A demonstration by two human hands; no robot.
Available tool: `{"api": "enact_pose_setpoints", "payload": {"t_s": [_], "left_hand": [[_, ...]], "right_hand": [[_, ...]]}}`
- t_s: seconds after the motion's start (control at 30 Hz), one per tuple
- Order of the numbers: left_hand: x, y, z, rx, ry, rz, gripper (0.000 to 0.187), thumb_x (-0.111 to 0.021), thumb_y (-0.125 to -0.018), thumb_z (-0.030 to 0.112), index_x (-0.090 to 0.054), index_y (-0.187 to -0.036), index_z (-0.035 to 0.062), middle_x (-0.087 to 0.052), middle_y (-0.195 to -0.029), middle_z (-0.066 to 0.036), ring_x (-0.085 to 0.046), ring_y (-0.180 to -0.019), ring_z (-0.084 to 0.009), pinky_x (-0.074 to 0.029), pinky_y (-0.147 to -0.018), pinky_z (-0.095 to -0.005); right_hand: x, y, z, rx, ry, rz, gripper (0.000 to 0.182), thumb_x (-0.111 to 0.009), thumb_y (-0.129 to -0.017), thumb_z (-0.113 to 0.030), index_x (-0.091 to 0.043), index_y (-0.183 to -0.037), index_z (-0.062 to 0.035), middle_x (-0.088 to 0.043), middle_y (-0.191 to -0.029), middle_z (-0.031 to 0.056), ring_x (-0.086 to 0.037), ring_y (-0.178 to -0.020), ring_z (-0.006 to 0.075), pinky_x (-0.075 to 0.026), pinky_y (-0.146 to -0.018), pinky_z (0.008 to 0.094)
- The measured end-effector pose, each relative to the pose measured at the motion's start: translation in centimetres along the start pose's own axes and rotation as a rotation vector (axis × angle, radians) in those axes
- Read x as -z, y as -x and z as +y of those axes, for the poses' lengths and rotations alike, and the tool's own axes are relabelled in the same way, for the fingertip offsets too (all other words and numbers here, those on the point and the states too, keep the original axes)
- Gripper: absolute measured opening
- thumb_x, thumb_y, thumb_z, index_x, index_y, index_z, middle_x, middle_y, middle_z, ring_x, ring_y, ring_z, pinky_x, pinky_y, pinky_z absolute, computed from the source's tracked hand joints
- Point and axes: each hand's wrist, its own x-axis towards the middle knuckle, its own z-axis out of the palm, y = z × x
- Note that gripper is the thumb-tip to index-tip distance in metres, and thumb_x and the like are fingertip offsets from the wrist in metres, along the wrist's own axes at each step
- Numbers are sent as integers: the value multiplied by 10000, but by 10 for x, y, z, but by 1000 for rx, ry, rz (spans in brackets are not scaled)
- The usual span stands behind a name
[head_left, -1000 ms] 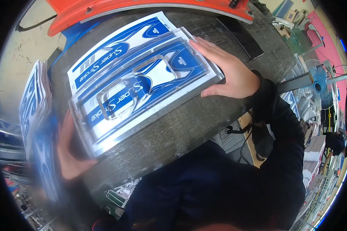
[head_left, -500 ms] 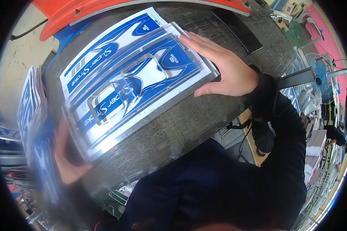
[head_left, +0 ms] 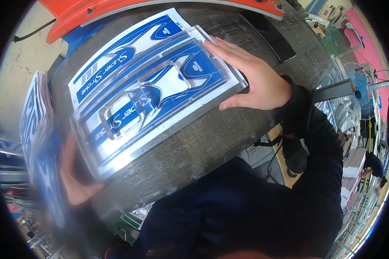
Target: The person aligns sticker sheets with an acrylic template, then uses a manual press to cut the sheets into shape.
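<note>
The right hand (head_left: 261, 84) is clamped on the right end of the clear plate (head_left: 132, 140), fingers along its side, thumb below; the left hand (head_left: 75, 172) curves around the lower-left corner, its contact too blurred to tell. Both hold the same pose as earlier, the view slightly shifted. The plate, left of centre, is glossy, with two raised handles, over blue-and-white printed sheets (head_left: 127, 49).
</note>
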Motion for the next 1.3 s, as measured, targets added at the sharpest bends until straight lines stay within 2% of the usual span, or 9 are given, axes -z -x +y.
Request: {"api": "enact_pose_setpoints", "payload": {"t_s": [0.1,0.17,0.3,0.37,1.0,1.07,1.1,1.17,1.3], "left_hand": [[3,0,-1,4,-47,-7,1367,-830,-561,729,-336,-1488,-146,-377,-1548,-284,-332,-1470,-346,-184,-1208,-444],[6,-1,-3,-98,-79,-49,1268,-888,-611,603,-320,-1532,-59,-452,-1518,-212,-420,-1419,-319,-311,-1159,-457],[5,0,-6,-108,-43,-50,1268,-884,-615,607,-318,-1533,-60,-439,-1527,-217,-412,-1424,-323,-309,-1159,-461],[2,0,-1,-10,-35,-3,1353,-819,-558,737,-360,-1483,-137,-393,-1542,-278,-329,-1470,-351,-164,-1209,-455],[1,0,1,44,6,31,1372,-802,-550,772,-375,-1463,-159,-417,-1525,-273,-332,-1469,-349,-140,-1211,-469],[9,-2,-3,-85,-20,-101,1265,-897,-626,556,-287,-1540,-71,-388,-1560,-228,-375,-1448,-333,-284,-1173,-463],[11,-2,-3,-78,-23,-91,1265,-897,-626,556,-287,-1540,-71,-388,-1560,-228,-375,-1448,-333,-284,-1173,-463],[14,-1,-4,-174,-180,-111,1255,-888,-636,563,-290,-1536,-75,-343,-1581,-245,-321,-1481,-346,-268,-1182,-460],[9,6,6,-127,-392,-71,1289,-890,-585,610,-311,-1543,-30,-335,-1597,-223,-275,-1504,-398,-131,-1198,-587]], "right_hand": [[-1,0,0,-14,4,-6,1085,-874,-739,-445,-297,-1568,-48,-338,-1578,256,-260,-1505,385,-245,-1219,474],[0,0,-1,-4,-9,-3,1086,-878,-737,-437,-298,-1568,-48,-337,-1578,259,-259,-1506,385,-241,-1220,473],[1,-1,-1,-11,-4,-14,1087,-878,-735,-438,-298,-1567,-47,-334,-1579,261,-257,-1506,383,-236,-1222,472],[2,-1,-2,-22,9,-24,1091,-879,-733,-439,-297,-1567,-44,-332,-1578,263,-259,-1506,381,-234,-1224,472],[6,-2,-5,-39,0,-47,1131,-914,-667,-351,-301,-1572,-59,-324,-1599,223,-259,-1511,366,-230,-1228,476],[8,-5,-6,-24,-34,-47,1113,-913,-666,-320,-314,-1568,-60,-341,-1590,224,-283,-1502,367,-245,-1219,465],[8,-6,-7,-11,-37,-50,1113,-913,-666,-320,-314,-1568,-60,-341,-1590,224,-283,-1502,367,-245,-1219,465],[10,-7,-9,-41,-48,-57,1062,-894,-725,-376,-319,-1563,-67,-373,-1572,219,-305,-1489,361,-230,-1227,478],[14,-9,-14,-76,-62,-84,1061,-895,-699,-334,-335,-1551,-37,-399,-1549,234,-321,-1478,376,-257,-1208,453]]}}
